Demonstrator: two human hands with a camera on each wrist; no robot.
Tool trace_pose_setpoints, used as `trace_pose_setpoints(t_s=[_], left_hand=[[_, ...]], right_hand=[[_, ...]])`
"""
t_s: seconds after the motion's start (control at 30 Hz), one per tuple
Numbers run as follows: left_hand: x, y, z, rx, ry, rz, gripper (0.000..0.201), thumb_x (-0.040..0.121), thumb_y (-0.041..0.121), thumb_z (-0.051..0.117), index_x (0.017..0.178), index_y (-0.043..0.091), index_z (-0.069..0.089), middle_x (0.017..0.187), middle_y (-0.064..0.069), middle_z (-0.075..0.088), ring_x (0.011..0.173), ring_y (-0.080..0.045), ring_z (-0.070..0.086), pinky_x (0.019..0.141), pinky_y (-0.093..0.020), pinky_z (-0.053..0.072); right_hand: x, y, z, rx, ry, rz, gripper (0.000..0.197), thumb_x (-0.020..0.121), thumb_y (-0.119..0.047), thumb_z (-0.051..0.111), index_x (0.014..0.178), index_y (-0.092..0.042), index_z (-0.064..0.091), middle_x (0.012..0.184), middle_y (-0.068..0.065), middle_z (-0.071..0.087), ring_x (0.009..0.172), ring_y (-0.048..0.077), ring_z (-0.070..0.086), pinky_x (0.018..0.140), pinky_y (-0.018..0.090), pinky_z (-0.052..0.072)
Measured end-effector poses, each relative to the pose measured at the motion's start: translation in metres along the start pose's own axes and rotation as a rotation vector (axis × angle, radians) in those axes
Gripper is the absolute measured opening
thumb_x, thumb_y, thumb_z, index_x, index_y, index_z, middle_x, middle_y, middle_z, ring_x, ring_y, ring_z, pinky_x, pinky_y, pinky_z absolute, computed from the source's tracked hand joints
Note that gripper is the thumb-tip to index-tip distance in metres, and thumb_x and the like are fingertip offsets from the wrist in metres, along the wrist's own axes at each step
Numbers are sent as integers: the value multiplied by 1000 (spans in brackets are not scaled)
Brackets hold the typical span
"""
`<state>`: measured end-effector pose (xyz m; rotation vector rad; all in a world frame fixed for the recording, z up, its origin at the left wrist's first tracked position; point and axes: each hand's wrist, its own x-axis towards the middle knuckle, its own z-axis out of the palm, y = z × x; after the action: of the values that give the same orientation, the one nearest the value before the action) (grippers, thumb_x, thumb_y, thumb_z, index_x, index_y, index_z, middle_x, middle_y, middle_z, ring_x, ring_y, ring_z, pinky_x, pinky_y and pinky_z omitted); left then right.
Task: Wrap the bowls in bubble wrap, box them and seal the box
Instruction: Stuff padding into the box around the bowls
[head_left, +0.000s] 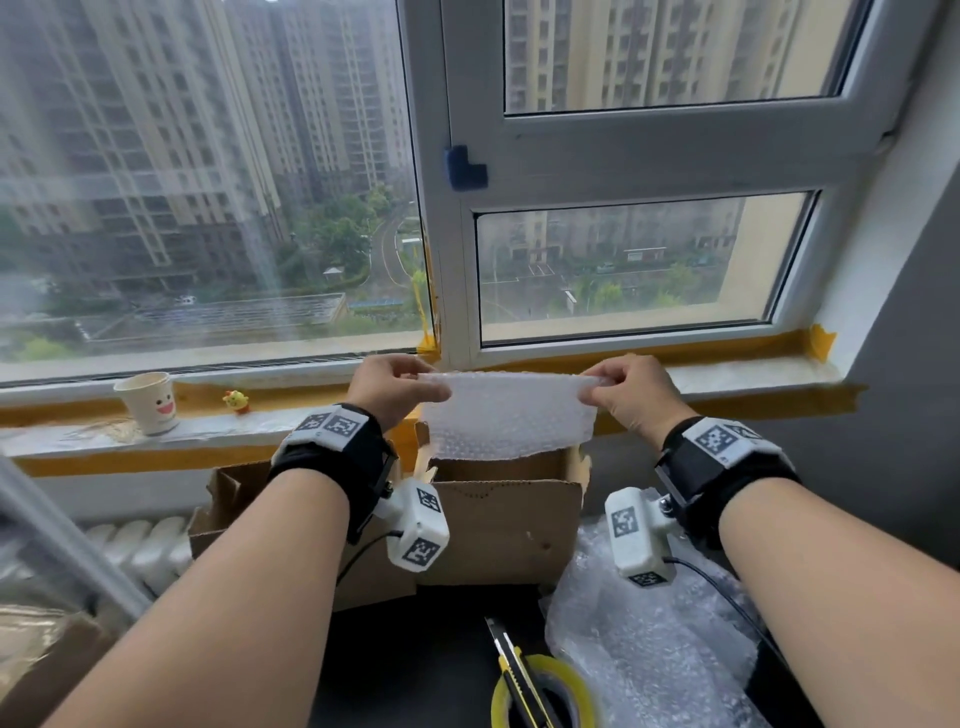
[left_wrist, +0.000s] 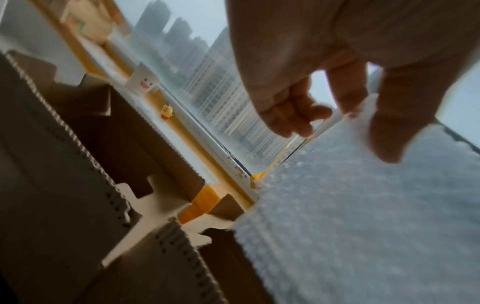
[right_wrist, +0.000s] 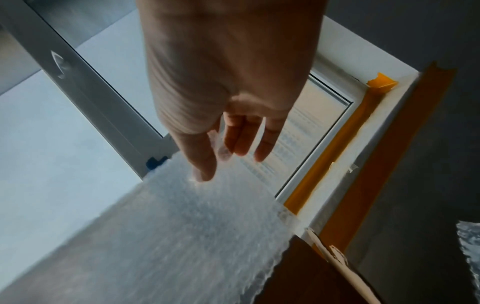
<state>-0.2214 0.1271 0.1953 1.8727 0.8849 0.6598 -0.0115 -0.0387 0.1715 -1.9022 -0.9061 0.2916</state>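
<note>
A sheet of bubble wrap hangs stretched between my two hands above the open cardboard box. My left hand pinches its upper left corner and my right hand pinches its upper right corner. In the left wrist view the left hand holds the bubble wrap between thumb and forefinger, with the box flaps below. In the right wrist view the right hand pinches the bubble wrap the same way. No bowl shows in any view.
More bubble wrap lies on the dark table at the right. A roll of clear tape and a yellow box cutter lie at the front. A paper cup and a small yellow toy stand on the windowsill.
</note>
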Motion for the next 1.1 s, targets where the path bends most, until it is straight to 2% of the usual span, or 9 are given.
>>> trace_pose_setpoints(t_s=[0.13, 0.2, 0.37, 0.47, 0.67, 0.87, 0.93, 1.0, 1.1], left_hand=[[1, 8, -5, -111, -181, -56, 48, 61, 17, 87, 105, 13, 68, 105, -6, 71, 102, -22, 66, 95, -38, 49], [-1, 9, -2, -137, -200, -71, 45, 69, 14, 84, 110, 7, 66, 106, -10, 71, 100, -24, 68, 96, -41, 50], [-3, 12, 5, -316, -197, -113, 29, 86, 9, 65, 111, -3, 59, 90, -11, 69, 70, -16, 67, 63, -26, 55], [-3, 14, 7, -270, -198, -138, 28, 93, 12, 59, 118, 1, 56, 97, -11, 65, 73, -19, 64, 57, -26, 54], [-4, 5, 3, -546, -234, -256, 21, 98, -2, 43, 112, 8, 56, 93, -15, 61, 46, -10, 58, 45, -19, 52], [-3, -7, 5, -682, -199, -277, 28, 92, 13, 35, 80, 4, 59, 103, -17, 60, 91, -30, 62, 60, -34, 59], [0, -7, 7, -585, -187, -285, 26, 90, 22, 45, 75, 7, 60, 98, -12, 60, 85, -26, 59, 63, -34, 56], [3, -4, 12, -498, -157, -256, 7, 87, 10, 59, 80, 11, 60, 101, -12, 58, 82, -26, 60, 64, -35, 54], [9, -6, 16, -609, -97, -248, 42, 80, -9, 62, 114, 14, 54, 121, -17, 53, 107, -37, 59, 78, -46, 57]], right_hand=[[2, -9, -6, 326, -33, 87, 11, 81, -3, 73, 88, -8, 67, 88, 3, 64, 84, 17, 57, 79, 31, 47], [1, -16, -8, 546, -64, 147, 10, 84, -1, 69, 89, -5, 62, 90, 8, 64, 85, 21, 61, 68, 27, 53], [-2, -15, -8, 621, -253, 202, 24, 82, -8, 69, 105, -11, 63, 98, 12, 70, 81, 24, 70, 71, 40, 57], [-3, -10, -3, 571, -249, 223, 26, 88, 1, 62, 114, -3, 63, 85, 7, 68, 61, 13, 66, 50, 27, 57], [4, 10, 0, 805, -261, 337, 21, 96, -2, 51, 107, -12, 66, 82, 6, 72, 61, 15, 67, 49, 25, 56], [5, 9, 3, 900, -226, 369, 30, 92, -9, 34, 84, -4, 63, 71, 10, 65, 63, 21, 61, 46, 26, 54], [8, 8, 7, 731, -215, 329, 25, 92, -17, 47, 77, -8, 65, 81, 9, 65, 74, 24, 61, 51, 27, 55], [11, 6, 14, 633, -219, 282, 14, 88, -6, 61, 76, -13, 63, 93, 9, 61, 86, 27, 59, 53, 30, 58], [15, 7, 22, 712, -243, 276, 30, 82, 16, 59, 80, -14, 58, 103, 11, 56, 88, 29, 60, 49, 29, 58]])
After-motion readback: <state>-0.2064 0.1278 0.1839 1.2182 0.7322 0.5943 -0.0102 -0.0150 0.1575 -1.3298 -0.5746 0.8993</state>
